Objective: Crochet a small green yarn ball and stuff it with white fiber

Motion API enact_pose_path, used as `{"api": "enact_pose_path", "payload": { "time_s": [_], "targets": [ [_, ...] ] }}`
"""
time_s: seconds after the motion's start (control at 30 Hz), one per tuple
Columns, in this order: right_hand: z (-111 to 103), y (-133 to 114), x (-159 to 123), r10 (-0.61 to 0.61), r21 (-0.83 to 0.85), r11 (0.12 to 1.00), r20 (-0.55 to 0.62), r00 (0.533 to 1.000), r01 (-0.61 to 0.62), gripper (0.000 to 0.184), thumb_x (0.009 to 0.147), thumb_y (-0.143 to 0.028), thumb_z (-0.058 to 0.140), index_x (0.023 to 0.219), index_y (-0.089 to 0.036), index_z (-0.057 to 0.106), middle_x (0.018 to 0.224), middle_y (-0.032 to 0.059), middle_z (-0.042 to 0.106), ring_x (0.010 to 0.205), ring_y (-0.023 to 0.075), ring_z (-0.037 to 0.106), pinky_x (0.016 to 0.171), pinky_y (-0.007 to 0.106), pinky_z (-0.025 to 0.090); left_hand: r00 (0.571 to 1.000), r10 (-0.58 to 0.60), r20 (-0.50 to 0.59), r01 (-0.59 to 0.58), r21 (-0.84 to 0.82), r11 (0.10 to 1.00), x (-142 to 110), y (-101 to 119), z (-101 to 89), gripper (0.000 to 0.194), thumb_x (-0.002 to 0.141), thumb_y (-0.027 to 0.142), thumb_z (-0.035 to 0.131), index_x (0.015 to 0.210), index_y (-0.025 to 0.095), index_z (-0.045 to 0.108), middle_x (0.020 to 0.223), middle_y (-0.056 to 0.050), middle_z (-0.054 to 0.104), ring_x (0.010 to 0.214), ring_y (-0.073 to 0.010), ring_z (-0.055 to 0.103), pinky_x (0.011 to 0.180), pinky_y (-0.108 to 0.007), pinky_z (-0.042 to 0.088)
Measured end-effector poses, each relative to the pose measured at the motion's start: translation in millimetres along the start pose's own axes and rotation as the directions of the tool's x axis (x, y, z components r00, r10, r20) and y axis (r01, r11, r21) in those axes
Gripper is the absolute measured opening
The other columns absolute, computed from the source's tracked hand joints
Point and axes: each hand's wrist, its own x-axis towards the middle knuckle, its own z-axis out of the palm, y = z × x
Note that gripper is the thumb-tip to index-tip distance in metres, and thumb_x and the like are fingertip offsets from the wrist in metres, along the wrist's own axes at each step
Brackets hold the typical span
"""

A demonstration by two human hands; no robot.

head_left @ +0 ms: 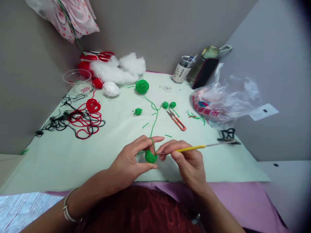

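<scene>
My left hand [132, 160] pinches a small green crocheted piece [150, 157] between thumb and fingers, with the green yarn strand looped over its index finger. My right hand [188, 160] grips a crochet hook with a yellow handle [191, 148], its tip at the green piece. The strand runs up the pale green mat [60, 155] to a green yarn ball [142, 86]. Three small finished green pieces [138, 111] [165, 105] [172, 104] lie on the mat.
Orange-handled snips [177, 120] lie mid-mat. Tangled red and black yarn [77, 118] is at left, with white stuffing [119, 69], a white yarn ball [111, 88] and a clear cup [77, 78] behind. A plastic bag [222, 98], a jar [182, 69] and a black clip [228, 134] sit at right.
</scene>
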Motion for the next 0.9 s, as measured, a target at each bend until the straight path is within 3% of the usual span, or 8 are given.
{"api": "enact_pose_path", "payload": {
  "time_s": [0.17, 0.33, 0.4, 0.47, 0.53, 0.6, 0.73, 0.9],
  "targets": [
    [2, -4, 0, -0.197, -0.311, 0.922, 0.133, 0.971, 0.229, 0.017, 0.104, -0.016, 0.057, 0.105, -0.022, 0.073, 0.097, 0.0072, 0.077, 0.094, 0.0194, 0.074, 0.082, 0.034, 0.062, 0.998, -0.011, -0.054, 0.013, 0.045, 0.999, 3, -2, 4.2, 0.052, 0.076, 0.012, 0.081, 0.126, 0.026, 0.075, 0.091, 0.001, 0.061, 0.093, -0.0162, 0.062, 0.101, -0.033, 0.049],
    [5, 4, -8, -0.387, -0.617, 0.657, 0.217, 0.896, 0.434, 0.019, 0.103, -0.013, 0.056, 0.112, -0.019, 0.071, 0.104, 0.0119, 0.076, 0.093, 0.0199, 0.073, 0.076, 0.032, 0.063, 0.985, -0.059, -0.164, 0.05, -0.059, 0.997, 4, -10, 14.6, 0.055, 0.073, 0.019, 0.085, 0.127, 0.026, 0.075, 0.093, 0.0, 0.062, 0.091, -0.0169, 0.062, 0.094, -0.032, 0.052],
    [4, 6, -11, -0.451, -0.698, 0.536, 0.237, 0.86, 0.474, 0.022, 0.103, -0.014, 0.056, 0.116, -0.021, 0.072, 0.108, 0.0119, 0.077, 0.097, 0.0211, 0.074, 0.077, 0.032, 0.064, 0.982, -0.071, -0.176, 0.047, -0.135, 0.99, 0, -11, 17.3, 0.054, 0.076, 0.023, 0.085, 0.129, 0.027, 0.074, 0.103, -0.003, 0.065, 0.1, -0.0184, 0.063, 0.097, -0.031, 0.052],
    [1, 8, -14, -0.448, -0.736, 0.495, 0.24, 0.861, 0.462, 0.029, 0.102, -0.013, 0.058, 0.124, -0.025, 0.072, 0.113, 0.0111, 0.078, 0.104, 0.0222, 0.075, 0.081, 0.033, 0.065, 0.985, -0.087, -0.148, 0.058, -0.194, 0.979, -6, -9, 18.7, 0.045, 0.082, 0.028, 0.082, 0.126, 0.026, 0.075, 0.118, -0.006, 0.067, 0.114, -0.0212, 0.063, 0.104, -0.032, 0.051],
    [0, 9, -16, -0.431, -0.71, 0.543, 0.223, 0.874, 0.449, 0.039, 0.099, -0.011, 0.062, 0.133, -0.028, 0.069, 0.118, 0.0111, 0.078, 0.108, 0.0235, 0.075, 0.084, 0.034, 0.065, 0.987, -0.114, -0.11, 0.086, -0.229, 0.97, -12, -5, 18.9, 0.044, 0.088, 0.033, 0.078, 0.131, 0.026, 0.072, 0.126, -0.007, 0.067, 0.123, -0.0231, 0.062, 0.108, -0.034, 0.05],
    [0, 9, -17, -0.434, -0.616, 0.66, 0.154, 0.888, 0.43, 0.045, 0.097, -0.01, 0.065, 0.138, -0.03, 0.068, 0.123, 0.0119, 0.077, 0.108, 0.0248, 0.075, 0.084, 0.037, 0.064, 0.986, -0.14, -0.09, 0.113, -0.257, 0.96, -15, 0, 18.4, 0.049, 0.091, 0.035, 0.075, 0.139, 0.026, 0.068, 0.126, -0.008, 0.068, 0.124, -0.0232, 0.063, 0.109, -0.034, 0.051],
    [7, 7, -13, -0.255, -0.257, 0.941, -0.103, 0.962, 0.222, 0.03, 0.102, -0.016, 0.061, 0.121, -0.033, 0.076, 0.114, 0.0074, 0.079, 0.099, 0.0237, 0.075, 0.081, 0.04, 0.062, 0.979, -0.185, -0.088, 0.146, -0.339, 0.929, -13, 4, 16.8, 0.058, 0.084, 0.028, 0.082, 0.14, 0.024, 0.066, 0.125, -0.007, 0.072, 0.117, -0.0224, 0.068, 0.107, -0.035, 0.053],
    [10, 11, -5, 0.0, 0.136, 0.99, -0.21, 0.978, 0.03, 0.016, 0.104, -0.026, 0.061, 0.104, -0.028, 0.077, 0.101, 0.0036, 0.079, 0.079, 0.0164, 0.071, 0.075, 0.032, 0.06, 0.972, -0.233, -0.022, 0.196, -0.466, 0.863, -9, 2, 15.0, 0.063, 0.08, 0.02, 0.085, 0.139, 0.024, 0.065, 0.11, -0.005, 0.078, 0.105, -0.0203, 0.075, 0.097, -0.032, 0.057]
  ]
}}
